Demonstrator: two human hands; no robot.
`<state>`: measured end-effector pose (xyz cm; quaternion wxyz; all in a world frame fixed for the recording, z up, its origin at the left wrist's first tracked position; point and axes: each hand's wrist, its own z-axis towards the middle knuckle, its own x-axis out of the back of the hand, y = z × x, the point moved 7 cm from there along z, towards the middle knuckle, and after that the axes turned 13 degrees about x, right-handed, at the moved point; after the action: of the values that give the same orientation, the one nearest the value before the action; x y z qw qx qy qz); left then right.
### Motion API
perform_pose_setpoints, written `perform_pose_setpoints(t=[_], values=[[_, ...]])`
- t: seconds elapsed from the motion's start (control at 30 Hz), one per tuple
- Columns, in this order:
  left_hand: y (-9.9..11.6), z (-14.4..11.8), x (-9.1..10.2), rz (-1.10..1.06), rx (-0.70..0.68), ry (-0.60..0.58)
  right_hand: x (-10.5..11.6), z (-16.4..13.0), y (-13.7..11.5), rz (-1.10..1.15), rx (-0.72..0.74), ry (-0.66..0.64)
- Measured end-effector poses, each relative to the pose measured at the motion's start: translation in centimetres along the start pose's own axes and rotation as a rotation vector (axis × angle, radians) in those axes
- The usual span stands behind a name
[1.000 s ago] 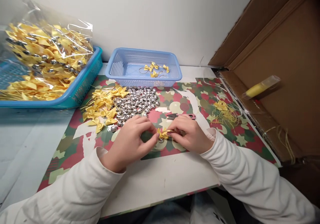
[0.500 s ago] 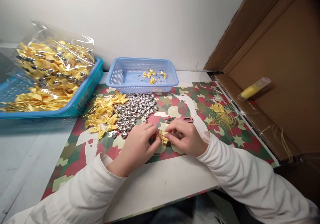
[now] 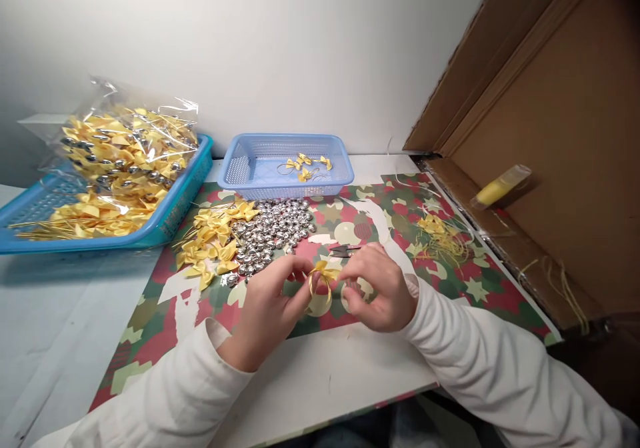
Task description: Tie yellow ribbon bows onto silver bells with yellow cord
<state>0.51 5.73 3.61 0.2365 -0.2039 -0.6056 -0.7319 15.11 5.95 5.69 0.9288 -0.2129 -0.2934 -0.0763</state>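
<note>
Right hand (image 3: 381, 288) newly loose, bow (image 3: 324, 272) tight in left hand (image 3: 270, 307), bows (image 3: 305, 175) in blue basket (image 3: 263, 169)

Bag (image 3: 133, 148) glare, right edge seemingly dim

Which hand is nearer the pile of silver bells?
Left: the left hand is at the near edge of the silver bells; the right hand is farther, to the right.

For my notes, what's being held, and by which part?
The left hand pinches a yellow bow by its left side; whether the right hand grips it is unclear.
</note>
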Motion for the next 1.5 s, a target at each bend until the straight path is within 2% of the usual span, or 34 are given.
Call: perform_pose_setpoints(t=[0.1,0.2,0.23,0.3,0.37,0.4,0.43,0.5,0.57,0.6,0.67,0.73,0.83,0.9,0.97,1.07,1.13,1.23,1.4,1.5], values=[[0.3,0.0,-0.5,-0.011,-0.035,-0.068,-0.4,-0.1,0.3,-0.002,0.001,-0.022],[0.7,-0.1,-0.8,-0.038,-0.072,-0.130,-1.2,-0.3,0.9,0.132,-0.047,-0.060],[0.9,-0.2,-0.7,-0.043,-0.079,-0.120,-1.2,-0.5,1.1,0.169,-0.081,-0.032],[1.1,-0.2,0.1,-0.048,-0.073,-0.028,-0.9,-0.8,1.8,0.204,-0.187,0.056],[0.9,-0.3,1.0,-0.068,-0.020,0.067,-0.7,-1.4,2.7,0.244,-0.350,0.151],[0.7,-0.3,1.0,-0.080,0.017,0.056,-0.8,-1.8,3.2,0.289,-0.448,0.185],[0.5,-0.4,0.6,-0.090,0.057,-0.003,-1.1,-2.3,3.7,0.349,-0.547,0.213],[0.2,-0.7,-1.2,-0.094,0.134,-0.249,-1.7,-3.1,4.4,0.472,-0.706,0.269],[-0.2,-1.5,-3.0,-0.129,0.228,-0.481,-2.0,-3.4,4.6,0.555,-0.763,0.324],[-0.4,-1.8,-3.5,-0.160,0.275,-0.549,-2.1,-3.4,4.7,0.580,-0.764,0.342],[-0.7,-2.0,-4.0,-0.232,0.349,-0.585,-2.4,-3.4,4.5,0.614,-0.755,0.351],[-0.9,-1.8,-3.8,-0.280,0.374,-0.536,-2.7,-3.3,4.1,0.642,-0.739,0.334],[-0.8,-1.4,-3.0,-0.256,0.328,-0.401,-2.7,-2.8,3.3,0.624,-0.648,0.301],[-0.5,-1.1,-2.3,-0.189,0.250,-0.297,-1.9,-2.2,2.5,0.492,-0.519,0.270],[0.0,-1.1,-1.7,-0.129,0.159,-0.215,-0.8,-1.4,1.4,0.258,-0.332,0.230],[0.5,-1.1,-1.3,-0.058,0.049,-0.144,0.1,-0.5,-0.2,-0.068,-0.089,0.147],[0.6,-1.2,-1.3,-0.006,0.007,-0.142,-0.1,-0.2,-0.5,-0.179,-0.037,0.066],[0.6,-1.4,-1.8,0.051,-0.019,-0.186,-0.7,-0.1,-0.3,-0.242,-0.046,-0.055],[0.2,-1.5,-2.5,0.061,-0.022,-0.271,-1.7,-0.1,-0.1,-0.209,-0.035,-0.214],[0.0,-1.5,-2.9,0.043,-0.005,-0.346,-1.9,-0.2,0.3,-0.137,-0.070,-0.255]])
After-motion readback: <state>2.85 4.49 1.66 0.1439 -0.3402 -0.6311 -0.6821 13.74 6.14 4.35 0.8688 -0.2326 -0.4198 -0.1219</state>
